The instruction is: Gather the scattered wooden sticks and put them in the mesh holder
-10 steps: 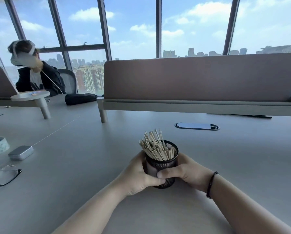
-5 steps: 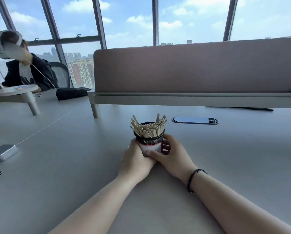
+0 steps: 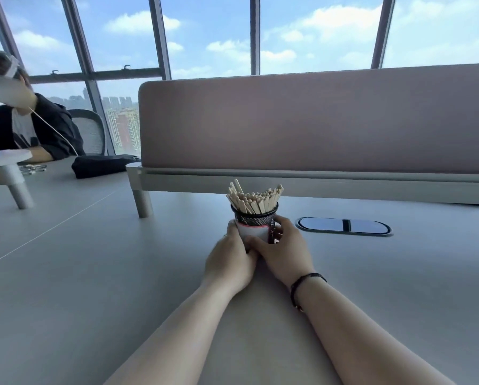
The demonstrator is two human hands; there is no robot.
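I have both hands wrapped around the mesh holder (image 3: pixel 255 218), which stands upright on the grey table (image 3: pixel 94 273), out in front of me near the middle. My left hand (image 3: pixel 228 263) cups its left side, fingers curled behind it, and my right hand (image 3: pixel 284 251) closes on the right side, thumb lying across the white label on the near face. The wooden sticks (image 3: pixel 253 198) stand bunched inside the holder, their tops fanning out above the black rim (a few lean left, higher than the rest). A dark bracelet (image 3: pixel 306 284) circles my right wrist. Just right of the holder an oval cable port (image 3: pixel 343 225) is set in the table, and beyond it runs the mauve desk divider (image 3: pixel 316 120). At far left another person (image 3: pixel 24 126) sits by the window.
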